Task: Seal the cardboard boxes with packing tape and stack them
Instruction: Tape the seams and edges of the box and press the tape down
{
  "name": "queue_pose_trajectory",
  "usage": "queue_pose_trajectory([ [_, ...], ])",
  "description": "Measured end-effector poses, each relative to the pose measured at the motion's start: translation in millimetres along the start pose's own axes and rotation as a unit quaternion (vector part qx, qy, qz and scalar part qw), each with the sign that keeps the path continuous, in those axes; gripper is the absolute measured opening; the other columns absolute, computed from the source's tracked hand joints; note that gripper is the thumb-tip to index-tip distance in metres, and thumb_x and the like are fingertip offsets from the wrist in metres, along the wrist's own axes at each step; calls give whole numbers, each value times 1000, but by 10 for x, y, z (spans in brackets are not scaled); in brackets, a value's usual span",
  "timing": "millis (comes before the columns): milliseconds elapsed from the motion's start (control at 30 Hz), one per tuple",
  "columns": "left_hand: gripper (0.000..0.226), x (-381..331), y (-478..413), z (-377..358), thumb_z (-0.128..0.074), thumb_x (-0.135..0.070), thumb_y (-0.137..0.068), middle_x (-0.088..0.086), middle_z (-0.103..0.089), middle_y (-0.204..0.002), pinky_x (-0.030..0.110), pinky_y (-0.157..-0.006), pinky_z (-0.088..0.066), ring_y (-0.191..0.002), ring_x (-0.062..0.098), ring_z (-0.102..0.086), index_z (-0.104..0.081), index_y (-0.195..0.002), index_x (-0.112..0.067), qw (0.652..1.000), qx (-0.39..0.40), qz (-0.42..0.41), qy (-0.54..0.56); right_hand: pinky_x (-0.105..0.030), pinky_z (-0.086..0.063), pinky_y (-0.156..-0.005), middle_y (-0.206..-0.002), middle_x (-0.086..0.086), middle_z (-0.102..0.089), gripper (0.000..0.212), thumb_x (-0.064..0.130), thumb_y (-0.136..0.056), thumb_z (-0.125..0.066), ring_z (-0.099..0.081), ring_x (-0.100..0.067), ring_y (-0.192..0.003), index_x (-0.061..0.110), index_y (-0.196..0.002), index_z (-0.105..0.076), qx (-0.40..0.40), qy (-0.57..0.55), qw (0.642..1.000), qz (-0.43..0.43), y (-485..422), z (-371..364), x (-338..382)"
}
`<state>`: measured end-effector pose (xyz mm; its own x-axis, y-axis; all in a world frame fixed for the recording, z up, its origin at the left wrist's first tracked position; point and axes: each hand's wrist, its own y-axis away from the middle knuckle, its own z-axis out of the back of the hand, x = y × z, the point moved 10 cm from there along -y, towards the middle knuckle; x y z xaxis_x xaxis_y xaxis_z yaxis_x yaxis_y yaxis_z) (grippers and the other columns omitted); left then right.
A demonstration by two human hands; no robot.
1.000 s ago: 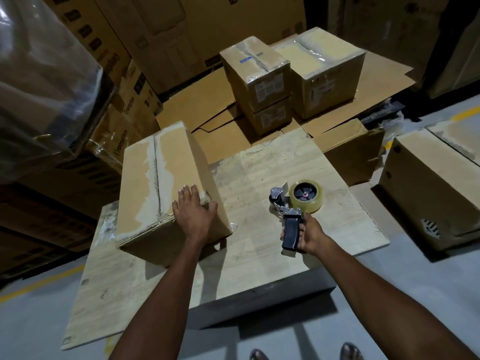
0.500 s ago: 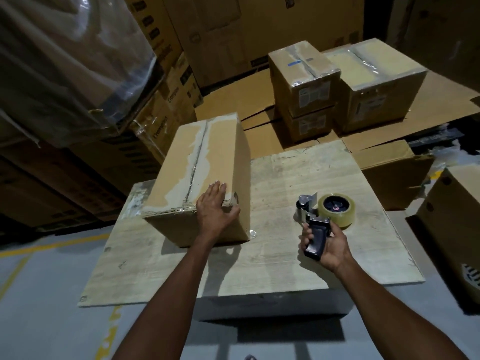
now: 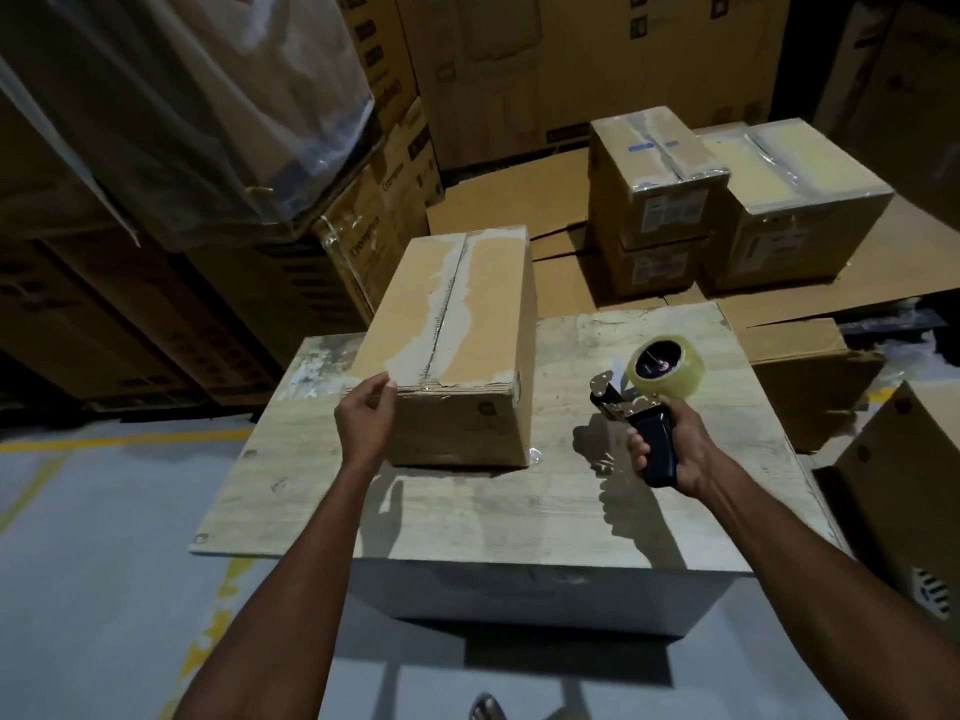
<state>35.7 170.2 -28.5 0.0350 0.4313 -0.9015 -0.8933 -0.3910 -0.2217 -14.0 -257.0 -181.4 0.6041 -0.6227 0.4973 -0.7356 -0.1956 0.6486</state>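
Box (image 3: pixel 457 324) adjoins left grip (image 3: pixel 363 423); right grip (image 3: pixel 683 452) holds dispenser (image 3: pixel 647 407).

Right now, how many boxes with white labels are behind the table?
3. Two are stacked, a top box on a lower box; a bigger box stands beside them on the right. More may be hidden behind.

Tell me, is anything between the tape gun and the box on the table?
No, nothing visible. The right hand holds the tape dispenser just right of the cardboard box, with only bare table between them. The left hand touches the box's near left corner, clear of that path.
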Motion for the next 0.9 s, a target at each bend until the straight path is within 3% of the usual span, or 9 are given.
queue_pose_trajectory([
  [100,28,21,34,33,-70,-14,-96,5,-73,-117,27,-100,-53,-109,12,-66,-73,-124,-8,999,13,25,24,-26,-36,-43,-66,-7,-51,66,64,-97,-41,-42,-17,-46,2,-83,-58,12,44,999,25,166,-315,184],
  [200,30,-65,92,-55,-68,-6,-96,3,-72,-118,9,-89,-49,-109,11,-66,-71,-125,-8,998,47,32,28,-26,-36,-44,-67,-6,-50,68,67,-95,-41,-42,-17,-47,3,-81,-60,25,117,992,31,368,-667,369],
  [367,41,-184,150,-207,-61,4,-94,-3,-72,-117,16,-94,-50,-113,5,-66,-69,-130,-14,992,118,18,34,-25,-40,-43,-66,-8,-52,70,67,-96,-39,-45,-17,-48,3,-79,-62,63,238,969,21,650,-1289,555],
  [467,32,-239,67,-159,-68,-2,-93,-3,-75,-111,17,-91,-52,-108,7,-68,-73,-123,-13,993,105,19,45,-25,-42,-42,-69,-9,-54,72,68,-95,-41,-48,-18,-49,1,-84,-63,84,291,953,-1,724,-1642,548],
  [600,17,-100,-97,-157,-76,-11,-89,0,-76,-106,35,-98,-56,-106,16,-70,-79,-105,-13,986,112,98,70,-25,-43,-42,-70,-10,-55,74,68,-95,-43,-49,-17,-49,-3,-92,-66,113,341,933,0,736,-2073,538],
  [667,31,-172,-161,-144,-74,-3,-89,3,-75,-114,39,-101,-56,-109,14,-70,-74,-119,-12,986,129,61,83,-25,-44,-41,-70,-9,-55,74,67,-95,-45,-50,-16,-48,-3,-94,-67,138,350,927,-11,703,-2309,483],
  [800,70,-539,-165,-199,-63,10,-89,3,-48,-153,25,-111,-44,-138,8,-49,-42,-153,-9,968,195,-66,143,-26,-44,-42,-70,-8,-54,70,65,-95,-44,-49,-16,-48,-1,-94,-65,174,343,923,-29,594,-2685,300],
  [900,85,-589,-154,-257,-67,8,-88,9,-38,-160,24,-109,-44,-144,15,-43,-25,-160,-10,950,237,-54,197,-25,-44,-41,-70,-7,-53,69,67,-94,-45,-48,-15,-47,1,-92,-64,179,324,928,-35,493,-2887,178],
])
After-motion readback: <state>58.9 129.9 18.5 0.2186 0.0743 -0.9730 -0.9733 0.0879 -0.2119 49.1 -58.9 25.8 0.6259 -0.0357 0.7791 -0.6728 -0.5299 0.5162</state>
